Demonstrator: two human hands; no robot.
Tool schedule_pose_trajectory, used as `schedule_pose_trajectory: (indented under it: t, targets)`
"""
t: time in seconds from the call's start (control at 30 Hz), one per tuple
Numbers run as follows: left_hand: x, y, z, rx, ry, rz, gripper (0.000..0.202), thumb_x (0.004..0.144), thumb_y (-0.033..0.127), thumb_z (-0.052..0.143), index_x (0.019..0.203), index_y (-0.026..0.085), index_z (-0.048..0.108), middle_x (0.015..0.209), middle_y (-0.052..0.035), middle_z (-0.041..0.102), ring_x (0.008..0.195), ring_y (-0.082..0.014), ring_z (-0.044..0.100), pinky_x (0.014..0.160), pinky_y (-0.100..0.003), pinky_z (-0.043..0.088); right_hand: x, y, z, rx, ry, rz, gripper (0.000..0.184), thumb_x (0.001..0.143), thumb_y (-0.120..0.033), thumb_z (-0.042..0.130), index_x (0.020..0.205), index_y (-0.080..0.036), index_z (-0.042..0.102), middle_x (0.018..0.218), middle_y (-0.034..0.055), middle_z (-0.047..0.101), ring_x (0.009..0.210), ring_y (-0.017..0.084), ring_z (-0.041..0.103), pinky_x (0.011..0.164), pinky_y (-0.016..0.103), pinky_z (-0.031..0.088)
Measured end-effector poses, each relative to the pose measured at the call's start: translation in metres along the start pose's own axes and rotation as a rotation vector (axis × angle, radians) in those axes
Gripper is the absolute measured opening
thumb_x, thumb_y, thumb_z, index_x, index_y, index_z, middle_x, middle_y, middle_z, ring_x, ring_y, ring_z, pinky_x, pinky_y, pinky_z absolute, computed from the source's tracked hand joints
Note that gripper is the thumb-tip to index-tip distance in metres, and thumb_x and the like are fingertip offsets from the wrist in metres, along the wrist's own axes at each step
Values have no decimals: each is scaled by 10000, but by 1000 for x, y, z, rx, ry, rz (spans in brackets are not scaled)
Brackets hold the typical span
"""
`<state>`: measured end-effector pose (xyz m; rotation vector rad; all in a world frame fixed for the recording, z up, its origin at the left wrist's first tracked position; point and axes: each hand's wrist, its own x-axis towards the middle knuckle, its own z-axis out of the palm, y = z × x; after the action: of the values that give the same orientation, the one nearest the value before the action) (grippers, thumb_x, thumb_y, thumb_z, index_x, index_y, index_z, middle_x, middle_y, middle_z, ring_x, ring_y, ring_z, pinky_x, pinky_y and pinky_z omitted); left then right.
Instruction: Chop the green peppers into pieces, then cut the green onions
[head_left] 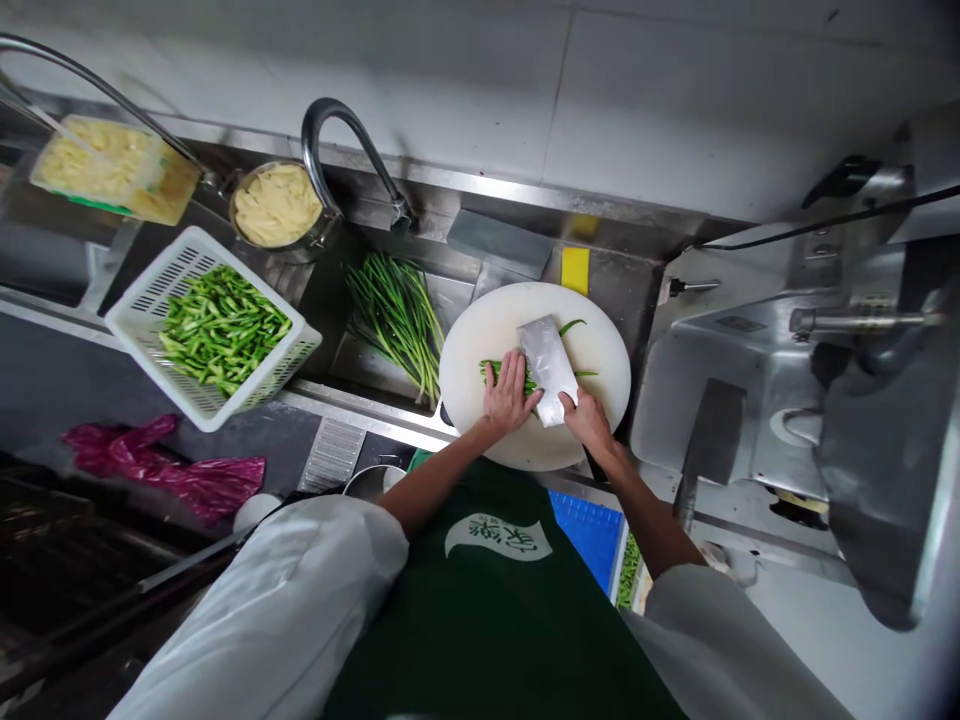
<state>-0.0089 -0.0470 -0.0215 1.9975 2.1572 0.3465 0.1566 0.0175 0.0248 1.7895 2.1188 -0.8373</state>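
A broad cleaver [550, 365] lies across the round white cutting board [480, 310], its handle end in my closed right hand [589, 420]. My left hand [509, 392] rests on a bunch of thin green vegetables [491, 372] that look like green chillies. Its fingers bear down over the bunch, with the thumb near the blade. Most of the bunch is hidden under that hand and the cleaver. Some green tips [571, 326] stick out beyond the blade's right side.
Scallions [397, 310] lie in the sink left of the board. Further left are a white basket [307, 345] of cut green pieces, a pot [276, 205] and a tub [112, 155] of pale slices. A yellow cloth [575, 270] lies behind the board. Metal equipment [675, 370] stands on the right.
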Motion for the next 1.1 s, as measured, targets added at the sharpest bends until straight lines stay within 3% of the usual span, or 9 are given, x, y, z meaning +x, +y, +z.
schedule_pose_trajectory:
  t: [0.17, 0.27, 0.43, 0.57, 0.7, 0.83, 0.93, 1.03, 1.1]
  targets:
    - [1, -2, 0, -20, 13, -2, 773, 1044, 536, 302, 1633, 64, 138, 1686, -176, 157, 1585, -296, 110, 1272, -587, 22, 2, -30, 9, 43, 48, 19, 479, 1052, -446, 388, 1205, -78, 654, 1100, 221, 729, 1051, 291, 688, 827, 294, 440]
    - [-6, -6, -7, -27, -7, 54, 750, 1047, 530, 295, 1628, 73, 171, 1677, -182, 201, 1578, -298, 157, 1268, -589, 43, 2, -34, 6, 65, 43, -2, 446, 1047, -425, 405, 1201, -90, 656, 1103, 212, 733, 1051, 290, 689, 831, 298, 444]
    - [-13, -19, -29, -88, -22, 86, 618, 1063, 441, 282, 1603, 142, 276, 1635, -169, 343, 1533, -291, 295, 1248, -590, 120, -7, 5, -7, 147, 157, 5, 442, 1017, -458, 435, 1122, -105, 678, 1036, 212, 740, 989, 309, 694, 809, 328, 460]
    - [22, -19, -33, -243, 73, -50, 460, 1059, 355, 339, 1454, 179, 498, 1460, -147, 562, 1374, -281, 472, 1181, -517, 276, -19, 56, -14, 364, 298, 129, 557, 978, -598, 415, 1065, -111, 671, 726, 138, 707, 728, 273, 680, 659, 325, 467]
    - [55, -12, -21, -345, -2, -47, 340, 1018, 362, 470, 1239, 194, 667, 1234, -118, 665, 1181, -297, 536, 1082, -485, 360, -32, 90, -16, 594, 320, 210, 603, 913, -697, 456, 1010, -131, 639, 460, 9, 535, 430, 219, 547, 489, 315, 405]
    - [50, -15, -14, -374, 3, 38, 317, 979, 389, 559, 1202, 224, 713, 1325, -119, 587, 1238, -308, 465, 1076, -492, 352, -40, 101, -8, 684, 348, 200, 558, 881, -720, 495, 929, -175, 600, 394, -38, 465, 351, 189, 483, 445, 307, 387]
    - [41, -20, -18, -371, -22, 83, 251, 906, 335, 668, 1123, 244, 755, 1398, -107, 538, 1316, -354, 383, 1084, -535, 334, -41, 100, 0, 717, 344, 184, 526, 869, -721, 512, 881, -199, 577, 377, -50, 451, 343, 178, 473, 430, 297, 383]
    - [46, -22, -27, -485, -34, 137, 197, 914, 296, 662, 1078, 226, 747, 1235, -105, 639, 1220, -313, 486, 1050, -509, 392, -39, 97, 4, 763, 326, 189, 504, 856, -717, 532, 849, -213, 562, 370, -59, 446, 341, 168, 469, 414, 286, 378]
    - [57, -22, -31, -610, 30, 152, 182, 937, 299, 638, 1070, 206, 720, 1087, -93, 683, 1079, -257, 576, 992, -444, 458, -40, 95, 3, 796, 326, 184, 500, 849, -715, 542, 839, -215, 557, 378, -61, 453, 343, 164, 470, 408, 282, 379]
